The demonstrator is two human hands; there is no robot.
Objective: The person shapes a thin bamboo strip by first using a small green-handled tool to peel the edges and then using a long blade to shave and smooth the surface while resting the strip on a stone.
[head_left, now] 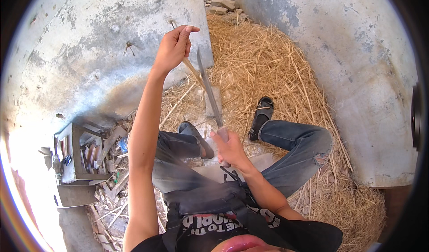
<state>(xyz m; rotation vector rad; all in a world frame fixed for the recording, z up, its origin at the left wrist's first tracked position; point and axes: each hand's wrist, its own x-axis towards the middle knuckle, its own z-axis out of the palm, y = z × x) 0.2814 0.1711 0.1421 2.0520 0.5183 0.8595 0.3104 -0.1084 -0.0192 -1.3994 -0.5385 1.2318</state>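
My right hand (231,148) is wrapped round the handle of a long, narrow knife (212,95), low between my knees. Its blade points up and away from me, with a slightly hooked tip. Farther off and to the left, my raised left hand (174,47) is closed on a thin pale strip of wood or bamboo (192,69). The strip runs down from the fist and meets or passes close beside the blade; whether they touch I cannot tell. Its other end sticks out just above the fist.
Dry straw (268,64) and shavings cover the floor around my feet. A worn wall (103,33) rises at the left, another (362,64) at the right. A grey box-like frame (76,162) with sticks inside stands at the left. Stone pieces (221,5) lie at the back.
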